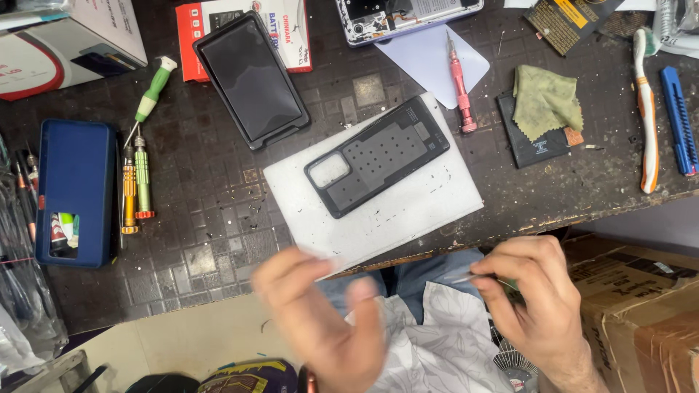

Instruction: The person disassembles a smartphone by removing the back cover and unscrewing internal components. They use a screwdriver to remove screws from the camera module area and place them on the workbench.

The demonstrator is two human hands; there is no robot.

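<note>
Two hands below a cluttered dark worktop (218, 240): right hand (535, 298) fingers pinch seemingly tweezers (466, 277); left hand (320, 320) fingers spread, blurred.

Left hand (320, 313): bare, no ring, no glove, blurred in outline; right hand (535, 298): bare, no ring, no watch, wrist hairy and unsleeved; legs: blue denim jeans (415, 273), visible below the table's front edge; lap: white cloth with a grey leaf print (437, 342), creased.
</note>
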